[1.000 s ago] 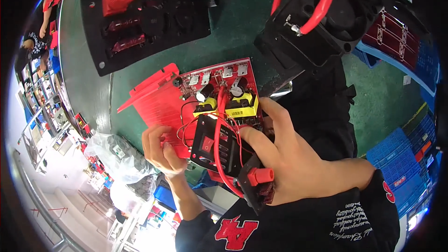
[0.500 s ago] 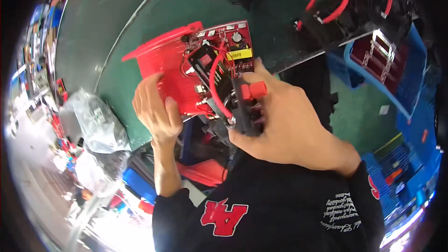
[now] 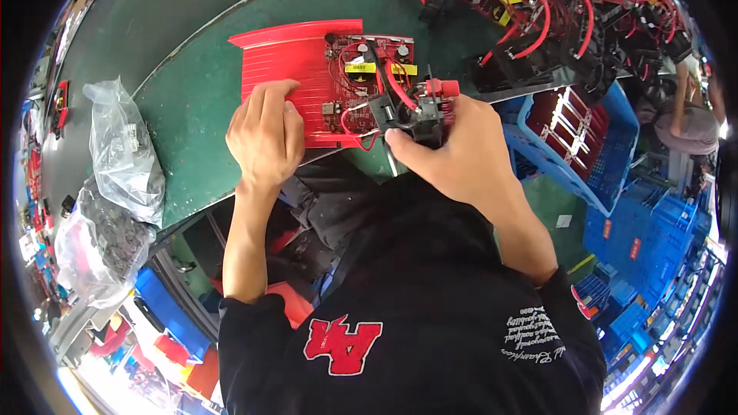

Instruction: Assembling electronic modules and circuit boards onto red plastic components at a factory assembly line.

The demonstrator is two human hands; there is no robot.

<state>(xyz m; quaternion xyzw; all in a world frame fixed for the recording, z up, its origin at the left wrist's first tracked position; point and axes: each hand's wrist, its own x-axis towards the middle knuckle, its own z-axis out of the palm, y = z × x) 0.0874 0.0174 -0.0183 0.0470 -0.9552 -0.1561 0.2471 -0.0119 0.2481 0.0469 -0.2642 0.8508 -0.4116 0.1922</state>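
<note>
The left hand lay flat, fingers curled and gripping nothing, on the red ribbed plate at the near edge of the green table, apparently pinning it so the board would not slide. The right hand had its fingers closed around a black connector block with a red terminal, held against the circuit board beside its red wires.

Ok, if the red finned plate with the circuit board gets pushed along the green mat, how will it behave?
The red finned plate looks rigid and flat, so it should slide, not roll. The red wires are floppy and tie it to the black panel in the right hand, so they could tug.
</note>
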